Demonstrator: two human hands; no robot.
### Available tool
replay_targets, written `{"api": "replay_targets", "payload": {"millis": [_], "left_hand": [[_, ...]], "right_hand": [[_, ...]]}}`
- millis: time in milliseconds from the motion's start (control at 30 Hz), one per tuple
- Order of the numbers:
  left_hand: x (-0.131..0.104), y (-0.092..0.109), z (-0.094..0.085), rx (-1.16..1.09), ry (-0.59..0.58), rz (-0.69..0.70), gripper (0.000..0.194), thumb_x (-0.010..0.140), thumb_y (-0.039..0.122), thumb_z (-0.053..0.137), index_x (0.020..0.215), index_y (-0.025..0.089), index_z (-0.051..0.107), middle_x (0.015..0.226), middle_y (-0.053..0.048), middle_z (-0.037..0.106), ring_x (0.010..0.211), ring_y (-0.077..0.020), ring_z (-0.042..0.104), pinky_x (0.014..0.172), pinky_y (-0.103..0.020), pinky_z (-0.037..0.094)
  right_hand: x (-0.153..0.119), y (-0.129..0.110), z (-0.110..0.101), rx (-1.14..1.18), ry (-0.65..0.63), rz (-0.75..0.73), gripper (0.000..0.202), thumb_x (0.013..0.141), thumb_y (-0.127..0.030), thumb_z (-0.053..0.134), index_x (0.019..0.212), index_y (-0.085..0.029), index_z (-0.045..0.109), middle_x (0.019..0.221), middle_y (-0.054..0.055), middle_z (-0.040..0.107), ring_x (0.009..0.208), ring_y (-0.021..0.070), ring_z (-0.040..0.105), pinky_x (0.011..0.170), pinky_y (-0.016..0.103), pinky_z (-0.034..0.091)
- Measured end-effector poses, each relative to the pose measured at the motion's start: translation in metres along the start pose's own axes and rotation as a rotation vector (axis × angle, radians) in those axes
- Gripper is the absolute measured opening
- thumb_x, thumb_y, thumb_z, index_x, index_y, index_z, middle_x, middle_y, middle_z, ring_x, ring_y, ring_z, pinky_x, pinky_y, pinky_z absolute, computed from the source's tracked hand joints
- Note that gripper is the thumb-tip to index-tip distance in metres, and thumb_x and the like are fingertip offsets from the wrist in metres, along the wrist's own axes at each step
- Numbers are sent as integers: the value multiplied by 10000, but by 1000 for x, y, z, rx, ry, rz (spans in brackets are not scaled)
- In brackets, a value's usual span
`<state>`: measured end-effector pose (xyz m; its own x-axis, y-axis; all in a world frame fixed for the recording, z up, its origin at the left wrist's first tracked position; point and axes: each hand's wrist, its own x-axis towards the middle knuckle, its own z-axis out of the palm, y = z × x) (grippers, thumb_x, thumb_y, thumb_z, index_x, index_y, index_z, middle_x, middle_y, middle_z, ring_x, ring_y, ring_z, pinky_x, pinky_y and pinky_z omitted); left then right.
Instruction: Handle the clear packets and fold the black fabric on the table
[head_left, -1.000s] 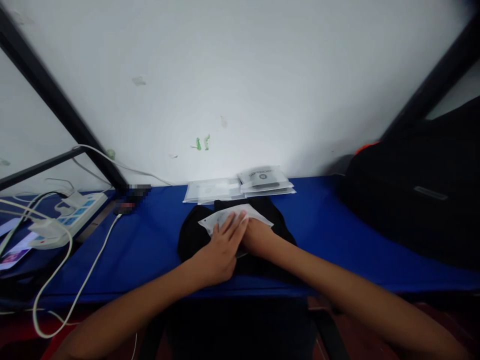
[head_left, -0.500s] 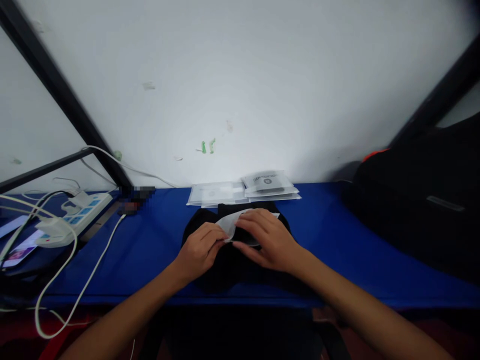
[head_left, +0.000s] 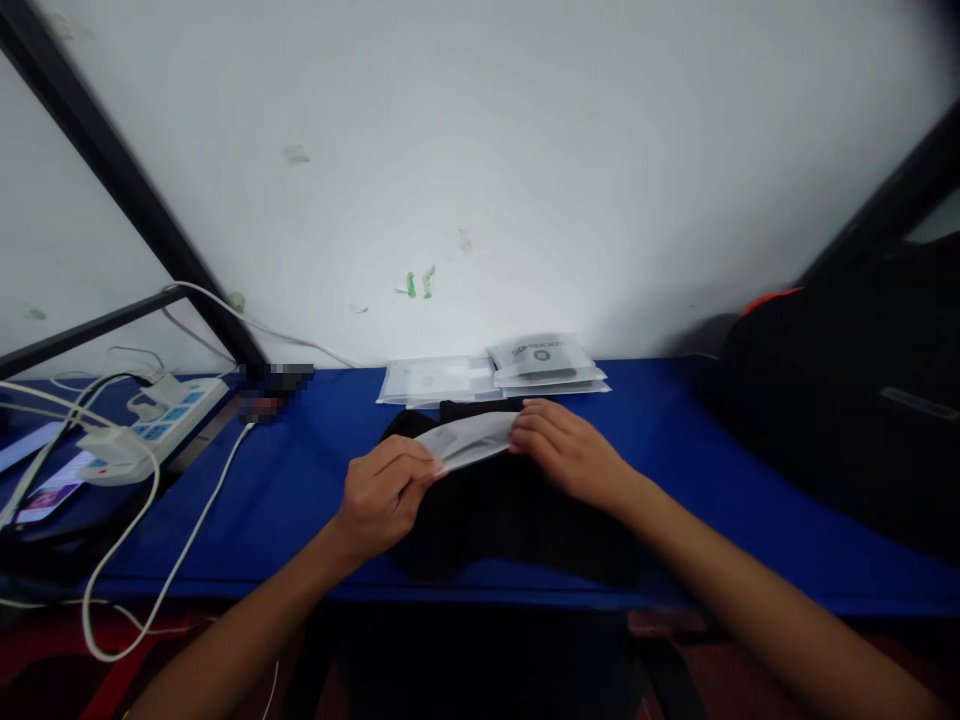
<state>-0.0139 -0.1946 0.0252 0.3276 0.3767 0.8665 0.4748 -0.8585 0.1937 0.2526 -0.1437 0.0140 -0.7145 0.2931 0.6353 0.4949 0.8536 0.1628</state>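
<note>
A frosted plastic bag [head_left: 474, 436] is stretched between my two hands, its mouth parted slightly. My left hand [head_left: 388, 492] pinches the bag's left end. Its right end is gripped by my right hand [head_left: 564, 446], with the fingers curled over the edge. Beneath and in front of the bag lies black cloth [head_left: 517, 530], bunched on the blue table [head_left: 300, 480]. Behind it, a flat stack of frosted bags [head_left: 427, 380] lies by the wall. Beside that stack are filled bags with dark printing [head_left: 547, 358].
On the left a white power strip [head_left: 169, 415] holds plugs, with a white cable [head_left: 214, 500] looping over the table's front edge. A phone [head_left: 56, 490] lies beyond it. A large black bag [head_left: 847, 400] takes up the right side. Black frame bars [head_left: 127, 180] stand at both sides.
My hands have moved apart, drawing the bag out straight where it was bent before. My right hand now grips its end rather than lying across its opening.
</note>
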Motion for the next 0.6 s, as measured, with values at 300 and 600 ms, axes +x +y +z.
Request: {"api": "replay_targets", "payload": {"millis": [300, 600], "left_hand": [[0, 6, -5, -86, -35, -2, 107, 906, 65, 617, 883, 163, 655, 812, -43, 700, 768, -140, 691, 678, -238, 588], [-1, 3, -7, -87, -31, 20, 123, 912, 58, 595, 895, 174, 632, 819, -36, 687, 775, -141, 672, 668, -248, 578]], "right_hand": [[-23, 24, -12, 76, -168, 54, 214, 972, -71, 407, 999, -158, 601, 999, 128, 667, 971, 259, 594, 829, 429, 556], [-25, 24, -13, 130, -175, 128, 162, 1000, -193, 457, 1053, -182, 610, 1080, 130, 680, 1040, 263, 630, 877, 458, 568]]}}
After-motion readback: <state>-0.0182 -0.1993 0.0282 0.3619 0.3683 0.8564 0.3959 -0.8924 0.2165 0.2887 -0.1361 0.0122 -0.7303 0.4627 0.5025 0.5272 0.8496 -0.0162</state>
